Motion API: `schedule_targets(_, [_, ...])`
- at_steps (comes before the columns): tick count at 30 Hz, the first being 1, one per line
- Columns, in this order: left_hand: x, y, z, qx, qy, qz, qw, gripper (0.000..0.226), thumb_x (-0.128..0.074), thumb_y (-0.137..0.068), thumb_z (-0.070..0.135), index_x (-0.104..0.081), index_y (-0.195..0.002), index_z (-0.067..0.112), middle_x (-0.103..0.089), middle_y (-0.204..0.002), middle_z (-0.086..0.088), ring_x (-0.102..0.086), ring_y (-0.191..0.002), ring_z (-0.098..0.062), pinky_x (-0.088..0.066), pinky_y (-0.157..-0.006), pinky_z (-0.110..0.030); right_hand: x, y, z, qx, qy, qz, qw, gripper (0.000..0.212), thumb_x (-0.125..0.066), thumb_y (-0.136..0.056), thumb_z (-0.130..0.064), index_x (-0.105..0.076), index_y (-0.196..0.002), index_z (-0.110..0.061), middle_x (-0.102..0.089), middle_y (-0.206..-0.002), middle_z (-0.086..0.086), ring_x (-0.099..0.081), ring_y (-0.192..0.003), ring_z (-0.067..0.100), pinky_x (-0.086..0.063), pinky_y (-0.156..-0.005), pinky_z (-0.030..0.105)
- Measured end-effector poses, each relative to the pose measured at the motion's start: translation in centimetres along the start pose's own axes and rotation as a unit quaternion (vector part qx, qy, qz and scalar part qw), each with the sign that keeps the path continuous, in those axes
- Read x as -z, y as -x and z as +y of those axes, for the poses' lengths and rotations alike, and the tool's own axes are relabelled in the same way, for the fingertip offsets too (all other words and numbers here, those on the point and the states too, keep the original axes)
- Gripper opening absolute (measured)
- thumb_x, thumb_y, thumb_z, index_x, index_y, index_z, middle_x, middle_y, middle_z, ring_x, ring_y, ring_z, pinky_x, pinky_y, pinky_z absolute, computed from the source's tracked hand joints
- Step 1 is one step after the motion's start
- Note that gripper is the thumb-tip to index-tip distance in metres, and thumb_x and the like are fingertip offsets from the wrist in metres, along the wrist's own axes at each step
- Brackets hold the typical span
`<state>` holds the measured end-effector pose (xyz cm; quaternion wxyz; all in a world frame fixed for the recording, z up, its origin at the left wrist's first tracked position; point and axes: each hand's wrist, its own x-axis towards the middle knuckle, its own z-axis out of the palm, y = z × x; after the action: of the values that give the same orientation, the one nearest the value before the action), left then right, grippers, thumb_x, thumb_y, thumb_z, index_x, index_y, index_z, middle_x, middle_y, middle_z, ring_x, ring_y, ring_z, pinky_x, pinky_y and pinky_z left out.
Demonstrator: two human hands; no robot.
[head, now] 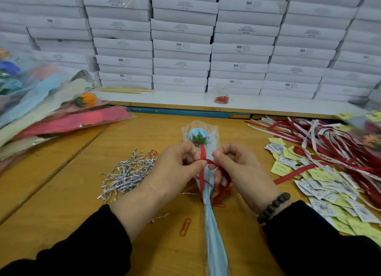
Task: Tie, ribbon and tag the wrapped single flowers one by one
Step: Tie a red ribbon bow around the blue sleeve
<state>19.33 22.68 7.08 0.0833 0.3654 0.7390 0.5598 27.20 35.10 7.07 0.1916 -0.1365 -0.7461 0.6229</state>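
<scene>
A single flower wrapped in light blue paper (pixel 215 234) lies lengthwise on the wooden table, its blue bloom (pixel 197 134) pointing away from me under clear film. A silver twist tie (pixel 206 203) cinches the wrap below my hands. My left hand (pixel 177 168) pinches a red ribbon (pixel 203 155) that runs across the wrap. My right hand (pixel 235 168) pinches the same ribbon from the other side, fingers curled. Both hands meet over the flower's neck.
A heap of silver twist ties (pixel 127 172) lies to the left, wrapped flowers (pixel 61 119) are piled at far left. Red and white ribbons (pixel 329 144) and paper tags (pixel 321 185) cover the right side. A red paper clip (pixel 185 227) lies near the stem. White boxes (pixel 185 47) are stacked behind.
</scene>
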Motion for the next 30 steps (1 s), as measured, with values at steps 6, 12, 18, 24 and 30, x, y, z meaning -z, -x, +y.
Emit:
schedule_targets(6, [0.4, 0.0, 0.0, 0.009, -0.023, 0.011, 1.0, 0.021, -0.064, -0.086, 0.012, -0.055, -0.067, 0.011, -0.04, -0.048, 0.003, -0.034, -0.045, -0.006, -0.03, -0.047, -0.018, 0.4, 0.5, -0.2, 0.119, 0.152, -0.03, 0.981, 0.029, -0.057, -0.078, 0.01, -0.058, -0.065, -0.016, -0.055, -0.093, 0.003, -0.052, -0.074, 0.008, -0.044, -0.063, 0.017])
schedule_targets(12, [0.6, 0.1, 0.3, 0.023, -0.032, -0.011, 0.999, 0.031, -0.062, -0.088, 0.013, -0.05, -0.059, 0.013, -0.035, -0.043, 0.01, -0.027, -0.041, -0.004, -0.025, -0.043, -0.017, -0.1, 1.0, 0.5, 0.264, 0.482, 0.03, 0.835, 0.02, -0.057, -0.083, -0.001, -0.071, -0.092, -0.012, -0.055, -0.112, 0.0, -0.055, -0.076, 0.019, -0.04, -0.066, 0.027])
schedule_targets(18, [0.9, 0.3, 0.7, 0.103, -0.002, -0.068, 0.992, 0.032, -0.053, -0.094, 0.018, -0.05, -0.066, 0.003, -0.034, -0.049, -0.003, -0.027, -0.039, -0.01, -0.025, -0.042, -0.02, -0.4, 0.8, 1.2, 0.243, 0.43, 0.035, 0.869, 0.033, -0.052, -0.092, -0.02, -0.057, -0.124, -0.021, -0.047, -0.116, -0.01, -0.043, -0.082, 0.001, -0.037, -0.071, 0.014])
schedule_targets(24, [1.0, 0.4, 1.0, 0.161, 0.059, -0.143, 0.975, 0.034, -0.046, -0.096, 0.013, -0.044, -0.062, 0.012, -0.028, -0.038, 0.005, -0.02, -0.031, -0.005, -0.017, -0.034, -0.014, -0.6, 0.6, 1.5, 0.205, 0.282, -0.029, 0.937, 0.044, -0.053, -0.09, -0.008, -0.052, -0.126, -0.035, -0.044, -0.117, -0.016, -0.047, -0.094, -0.006, -0.037, -0.079, 0.004])
schedule_targets(30, [0.9, 0.5, 1.1, 0.169, 0.067, -0.176, 0.967, 0.037, -0.048, -0.095, 0.012, -0.05, -0.058, 0.011, -0.027, -0.036, 0.006, -0.018, -0.03, -0.004, -0.016, -0.032, -0.013, -0.5, 0.4, 1.2, 0.206, 0.204, -0.052, 0.956, 0.042, -0.06, -0.081, 0.006, -0.066, -0.109, -0.025, -0.05, -0.117, -0.012, -0.047, -0.103, -0.007, -0.035, -0.079, 0.004])
